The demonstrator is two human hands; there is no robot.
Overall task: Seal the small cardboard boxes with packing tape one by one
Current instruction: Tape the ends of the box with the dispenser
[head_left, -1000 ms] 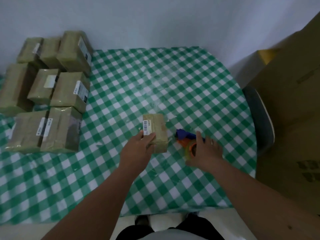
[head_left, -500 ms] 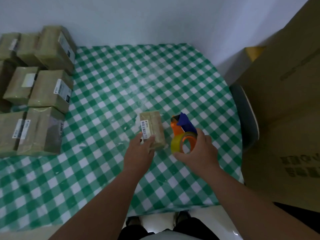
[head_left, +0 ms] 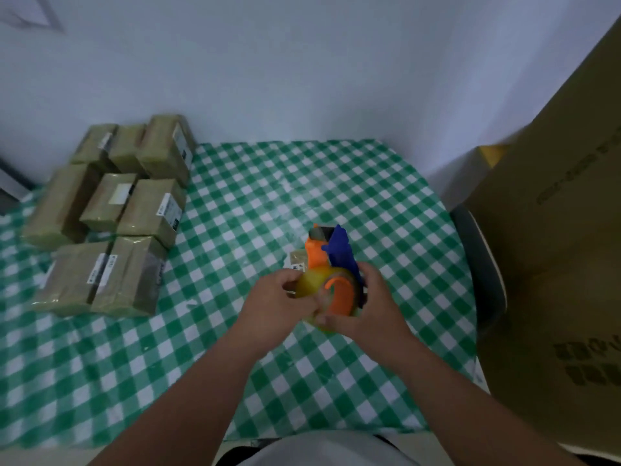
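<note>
Right hand point(head_left: 373, 307) in a closed grip around the tape dispenser point(head_left: 331, 264), fingers curled over its orange and blue body and the yellowish tape roll point(head_left: 314, 280), held above the desk point(head_left: 235, 331). Left hand point(head_left: 279, 304) meets the roll from the left, its fingertips pinching at the roll's lower rim. Behind the dispenser, near the middle of the desk, lies a small cardboard box point(head_left: 297, 260) with a white label, mostly hidden. A cluster of taped boxes point(head_left: 114, 216) occupies the far left corner of the green-checked desk. A large carton point(head_left: 554, 264) stands off the right edge, beside a dark chair point(head_left: 477, 257).
</note>
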